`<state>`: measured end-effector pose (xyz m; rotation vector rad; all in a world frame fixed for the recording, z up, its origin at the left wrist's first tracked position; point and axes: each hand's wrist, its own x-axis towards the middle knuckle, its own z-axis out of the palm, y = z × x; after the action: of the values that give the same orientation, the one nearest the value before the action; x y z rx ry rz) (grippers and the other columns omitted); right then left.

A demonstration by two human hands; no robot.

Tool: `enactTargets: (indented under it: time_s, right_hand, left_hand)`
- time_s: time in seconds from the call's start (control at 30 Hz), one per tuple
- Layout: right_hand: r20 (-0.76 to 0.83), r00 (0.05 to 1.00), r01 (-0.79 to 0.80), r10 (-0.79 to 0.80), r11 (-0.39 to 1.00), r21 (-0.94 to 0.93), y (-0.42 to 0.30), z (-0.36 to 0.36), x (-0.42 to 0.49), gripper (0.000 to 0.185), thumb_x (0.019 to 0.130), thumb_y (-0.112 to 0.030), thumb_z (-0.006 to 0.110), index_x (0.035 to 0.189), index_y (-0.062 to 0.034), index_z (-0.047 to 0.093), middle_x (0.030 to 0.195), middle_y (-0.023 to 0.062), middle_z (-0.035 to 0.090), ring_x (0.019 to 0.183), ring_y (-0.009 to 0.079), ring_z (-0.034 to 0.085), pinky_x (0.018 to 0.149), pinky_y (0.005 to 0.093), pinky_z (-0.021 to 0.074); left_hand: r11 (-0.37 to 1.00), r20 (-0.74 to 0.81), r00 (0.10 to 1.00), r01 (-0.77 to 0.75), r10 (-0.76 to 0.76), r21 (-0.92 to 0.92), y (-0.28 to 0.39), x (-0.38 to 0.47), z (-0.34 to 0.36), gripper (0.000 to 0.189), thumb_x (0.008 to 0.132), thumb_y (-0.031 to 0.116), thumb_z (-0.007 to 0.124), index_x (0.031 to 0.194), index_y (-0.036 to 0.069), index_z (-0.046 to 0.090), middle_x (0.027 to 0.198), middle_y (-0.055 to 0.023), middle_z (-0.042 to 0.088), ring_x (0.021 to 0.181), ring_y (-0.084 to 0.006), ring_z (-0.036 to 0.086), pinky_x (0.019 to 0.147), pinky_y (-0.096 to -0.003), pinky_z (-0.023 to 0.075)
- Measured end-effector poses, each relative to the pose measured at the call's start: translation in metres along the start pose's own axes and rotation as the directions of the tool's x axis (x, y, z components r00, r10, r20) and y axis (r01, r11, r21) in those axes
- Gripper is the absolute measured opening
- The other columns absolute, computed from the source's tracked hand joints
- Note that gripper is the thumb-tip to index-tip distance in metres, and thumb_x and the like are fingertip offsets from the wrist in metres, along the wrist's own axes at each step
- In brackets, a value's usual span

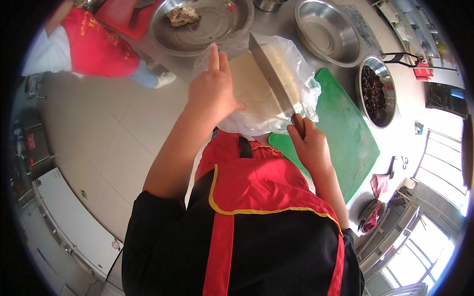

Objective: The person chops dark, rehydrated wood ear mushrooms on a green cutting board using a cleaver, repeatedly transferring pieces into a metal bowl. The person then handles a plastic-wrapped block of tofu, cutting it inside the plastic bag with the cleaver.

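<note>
My right hand (311, 145) grips the wooden handle of a broad-bladed kitchen knife (272, 77). The blade lies slanted across a pale, flat stack of thin sheets (251, 83), whose exact kind I cannot tell. Under and around the stack spreads a clear plastic bag (309, 88), crumpled at its edges. At the stack's left side is my left hand (213, 90), fingers pointing away from me and thumb stretched towards the sheets; it grips nothing that I can see. A green cutting board (337, 122) lies to the right, partly beneath the bag.
A wide steel basin (218, 35) with a pale lump stands beyond the bag, near a red cutting board (122, 18) with a cleaver. An empty steel basin (326, 33) and a bowl of dark pieces (385, 100) stand at right. A person in a red apron (98, 44) is at upper left.
</note>
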<state>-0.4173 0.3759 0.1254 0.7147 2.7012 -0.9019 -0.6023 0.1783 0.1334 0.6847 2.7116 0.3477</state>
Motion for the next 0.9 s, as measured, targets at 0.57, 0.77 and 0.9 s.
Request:
enactTargets:
  time_s: [0.57, 0.77, 0.9]
  right_hand:
    - [-0.007, 1.000, 0.019, -0.019, 0.998, -0.056, 0.003, 0.006, 0.007, 0.041, 0.100, -0.036, 0.061, 0.119, -0.0001, 0.060, 0.091, 0.0282, 0.071, 0.086, 0.0470, 0.069, 0.075, 0.0541, 0.0560]
    - [0.029, 0.998, -0.056, 0.058, 0.996, -0.062, 0.004, 0.007, 0.010, 0.035, 0.101, -0.031, 0.063, 0.114, 0.0013, 0.063, 0.099, 0.0267, 0.071, 0.098, 0.0467, 0.067, 0.081, 0.0474, 0.0541]
    - [0.069, 0.996, -0.045, 0.051, 0.996, -0.083, 0.010, 0.008, 0.014, 0.038, 0.101, -0.034, 0.061, 0.114, 0.0012, 0.066, 0.097, 0.0276, 0.071, 0.096, 0.0466, 0.068, 0.081, 0.0481, 0.0546]
  left_hand:
    - [0.723, 0.088, 0.718, -0.690, 0.690, -0.042, 0.008, -0.059, 0.053, 0.024, 0.068, 0.035, 0.080, 0.073, 0.011, 0.078, 0.077, -0.0065, 0.072, 0.094, -0.0253, 0.062, 0.087, -0.0377, 0.0440]
    - [0.724, 0.091, 0.720, -0.690, 0.688, -0.002, 0.003, -0.066, 0.064, 0.023, 0.075, 0.033, 0.071, 0.072, 0.011, 0.078, 0.075, -0.0059, 0.072, 0.092, -0.0246, 0.062, 0.088, -0.0377, 0.0434]
    - [0.725, 0.069, 0.722, -0.687, 0.689, -0.049, 0.002, -0.064, 0.057, 0.025, 0.074, 0.034, 0.071, 0.071, 0.010, 0.077, 0.075, -0.0064, 0.071, 0.089, -0.0252, 0.063, 0.088, -0.0376, 0.0438]
